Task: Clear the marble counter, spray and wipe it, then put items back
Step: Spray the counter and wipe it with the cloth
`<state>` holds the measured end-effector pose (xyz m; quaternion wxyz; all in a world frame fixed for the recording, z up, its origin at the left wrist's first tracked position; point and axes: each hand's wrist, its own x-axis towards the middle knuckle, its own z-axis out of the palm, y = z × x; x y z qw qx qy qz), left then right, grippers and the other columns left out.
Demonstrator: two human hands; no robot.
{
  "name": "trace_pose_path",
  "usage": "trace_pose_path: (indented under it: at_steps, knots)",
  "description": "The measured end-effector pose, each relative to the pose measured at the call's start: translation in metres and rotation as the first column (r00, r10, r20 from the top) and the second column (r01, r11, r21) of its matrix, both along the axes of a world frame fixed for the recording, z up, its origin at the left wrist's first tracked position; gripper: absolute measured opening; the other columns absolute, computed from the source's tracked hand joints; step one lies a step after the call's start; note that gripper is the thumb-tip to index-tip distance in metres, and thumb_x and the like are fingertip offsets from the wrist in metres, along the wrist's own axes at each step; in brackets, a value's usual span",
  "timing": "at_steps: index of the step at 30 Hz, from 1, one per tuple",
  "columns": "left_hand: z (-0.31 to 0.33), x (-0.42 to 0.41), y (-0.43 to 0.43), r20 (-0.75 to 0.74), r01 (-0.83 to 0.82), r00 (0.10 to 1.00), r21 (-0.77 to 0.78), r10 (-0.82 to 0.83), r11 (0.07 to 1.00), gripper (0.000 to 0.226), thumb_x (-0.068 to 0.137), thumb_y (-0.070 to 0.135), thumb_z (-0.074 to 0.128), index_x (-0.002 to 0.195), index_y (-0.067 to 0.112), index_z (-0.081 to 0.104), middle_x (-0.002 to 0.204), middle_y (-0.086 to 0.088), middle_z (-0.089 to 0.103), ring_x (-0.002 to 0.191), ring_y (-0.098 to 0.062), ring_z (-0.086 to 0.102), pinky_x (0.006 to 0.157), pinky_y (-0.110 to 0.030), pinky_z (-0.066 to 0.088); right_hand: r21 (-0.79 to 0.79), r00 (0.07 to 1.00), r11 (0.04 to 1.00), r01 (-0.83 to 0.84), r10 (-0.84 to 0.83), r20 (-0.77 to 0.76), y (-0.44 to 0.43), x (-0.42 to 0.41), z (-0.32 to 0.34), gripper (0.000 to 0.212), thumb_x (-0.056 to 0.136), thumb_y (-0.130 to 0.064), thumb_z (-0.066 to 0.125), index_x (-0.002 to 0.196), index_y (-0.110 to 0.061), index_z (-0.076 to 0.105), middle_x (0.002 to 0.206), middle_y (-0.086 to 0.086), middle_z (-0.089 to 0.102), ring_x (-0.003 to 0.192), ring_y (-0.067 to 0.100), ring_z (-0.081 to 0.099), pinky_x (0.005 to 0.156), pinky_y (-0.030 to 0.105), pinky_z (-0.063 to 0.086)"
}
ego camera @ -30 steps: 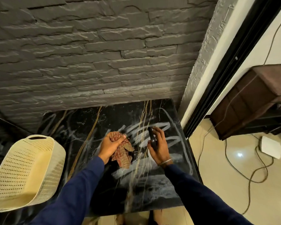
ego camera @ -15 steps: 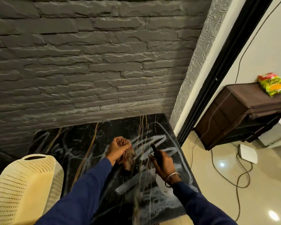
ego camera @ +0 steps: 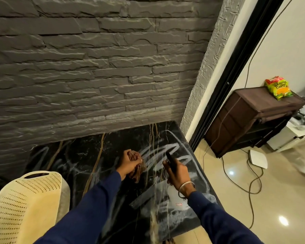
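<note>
1. Two arms in dark navy sleeves (ego camera: 88, 213) reach up from the bottom edge over the black marble counter with white and gold veins (ego camera: 88, 155).
2. At the lower left, a cream perforated plastic basket (ego camera: 23, 205) stands at the counter's left end, its handle slot facing up.
3. The right hand (ego camera: 179, 173), a thin silver bangle (ego camera: 186, 186) on its wrist, is wrapped around the dark trigger head of a white plastic spray bottle (ego camera: 176, 196). The bottle's pale body hangs below the wrist, just above the stone, and the black nozzle points away toward the wall.
4. The left hand (ego camera: 129, 163) is curled into a fist, knuckles up, bunched around a reddish-brown crumpled cloth (ego camera: 139, 170). The cloth spills out under the palm and rests against the counter, just beside the right hand but apart from it.
5. Behind the counter rises a dark grey rough stone-brick wall (ego camera: 95, 67).
6. Beyond the counter's right edge, on the glossy beige floor (ego camera: 280, 199), stands a dark brown cabinet (ego camera: 250, 117). A yellow and green snack packet (ego camera: 278, 88) lies on top of it.
</note>
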<state>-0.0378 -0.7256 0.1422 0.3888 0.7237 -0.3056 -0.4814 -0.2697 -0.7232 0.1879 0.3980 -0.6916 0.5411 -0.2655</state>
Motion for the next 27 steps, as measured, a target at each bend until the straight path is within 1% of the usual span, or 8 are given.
trace_pose_path:
  at_steps: [3, 5, 8, 10, 12, 15, 19, 27]
  knots:
    - [-0.018, -0.006, 0.010, 0.048, 0.017, 0.999, -0.116, -0.012, 0.993, 0.068, 0.090, 0.007, 0.067, 0.145, 0.018, 0.028, 0.147, -0.015, 0.037, 0.134, -0.031, 0.040, 0.110, -0.040, 0.035, 0.017, 0.999, 1.000, 0.021, -0.021, -0.025, 0.005, 0.001, -0.006, 0.036, 0.094, -0.044, 0.052, 0.117, -0.017, 0.055, 0.077, -0.003, 0.065, 0.052, 0.008, 0.064, 0.051, 0.028, 0.057]
    - [-0.038, -0.009, 0.016, 0.258, 0.076, 0.965, -0.124, -0.042, 0.989, 0.056, 0.095, 0.014, 0.061, 0.142, 0.025, 0.034, 0.153, -0.015, 0.027, 0.139, -0.035, 0.034, 0.111, -0.044, 0.033, 0.002, 0.997, 1.000, -0.002, 0.002, -0.071, 0.003, -0.001, -0.014, 0.043, 0.091, -0.054, 0.048, 0.109, -0.016, 0.057, 0.074, -0.001, 0.066, 0.052, 0.011, 0.065, 0.052, 0.036, 0.058]
    - [-0.077, -0.012, 0.032, 0.740, 0.087, 0.653, 0.140, -0.162, 0.986, 0.066, 0.090, 0.038, 0.061, 0.149, 0.019, 0.037, 0.162, -0.020, 0.003, 0.147, -0.042, 0.013, 0.119, -0.054, 0.009, 0.007, 0.996, 0.999, -0.036, 0.036, -0.085, 0.005, -0.005, -0.026, 0.045, 0.090, -0.060, 0.044, 0.107, -0.019, 0.057, 0.074, 0.001, 0.069, 0.051, 0.012, 0.065, 0.054, 0.040, 0.058]
    - [-0.096, -0.020, 0.043, 0.811, 0.144, 0.510, 0.247, -0.286, 0.958, 0.080, 0.084, 0.047, 0.060, 0.150, 0.009, 0.036, 0.161, -0.022, 0.013, 0.148, -0.043, 0.013, 0.117, -0.060, -0.003, 0.034, 0.995, 0.998, -0.053, 0.055, -0.080, -0.001, -0.003, -0.031, 0.043, 0.091, -0.054, 0.047, 0.116, -0.021, 0.056, 0.082, -0.001, 0.070, 0.055, 0.006, 0.065, 0.060, 0.036, 0.060]
    - [-0.112, -0.024, 0.045, 0.842, 0.214, 0.412, 0.281, -0.347, 0.936, 0.082, 0.084, 0.046, 0.061, 0.151, 0.006, 0.034, 0.160, -0.021, 0.021, 0.147, -0.044, 0.016, 0.115, -0.062, 0.011, 0.049, 0.996, 0.996, -0.074, 0.076, -0.049, -0.015, 0.000, -0.035, 0.052, 0.088, -0.060, 0.044, 0.127, -0.026, 0.053, 0.091, -0.006, 0.069, 0.058, 0.001, 0.064, 0.063, 0.031, 0.060]
    - [-0.113, -0.008, 0.026, 0.827, 0.210, 0.466, 0.243, -0.316, 0.947, 0.074, 0.087, 0.034, 0.066, 0.151, 0.011, 0.035, 0.158, -0.017, 0.027, 0.140, -0.040, 0.033, 0.113, -0.053, 0.033, 0.087, 0.991, 0.987, -0.131, 0.134, -0.026, -0.038, 0.005, -0.038, 0.049, 0.093, -0.052, 0.047, 0.137, -0.032, 0.044, 0.089, -0.004, 0.066, 0.056, 0.004, 0.064, 0.055, 0.023, 0.057]
    - [-0.108, 0.008, -0.010, 0.775, 0.201, 0.573, 0.182, -0.267, 0.962, 0.064, 0.095, 0.019, 0.055, 0.153, 0.017, 0.027, 0.159, -0.015, 0.021, 0.142, -0.036, 0.028, 0.117, -0.047, 0.029, 0.150, 0.986, 0.978, -0.148, 0.157, -0.051, -0.061, 0.008, -0.038, 0.047, 0.093, -0.050, 0.048, 0.127, -0.018, 0.050, 0.071, 0.000, 0.067, 0.048, 0.008, 0.064, 0.046, 0.025, 0.056]
    - [-0.112, -0.003, -0.046, 0.818, 0.089, 0.555, 0.125, -0.153, 0.988, 0.064, 0.089, 0.025, 0.064, 0.148, 0.021, 0.040, 0.146, -0.017, 0.037, 0.128, -0.036, 0.040, 0.110, -0.045, 0.036, 0.127, 0.926, 0.935, -0.332, 0.348, -0.148, -0.065, -0.018, -0.049, 0.044, 0.092, -0.060, 0.044, 0.116, -0.024, 0.055, 0.084, -0.003, 0.065, 0.053, 0.008, 0.063, 0.051, 0.030, 0.056]
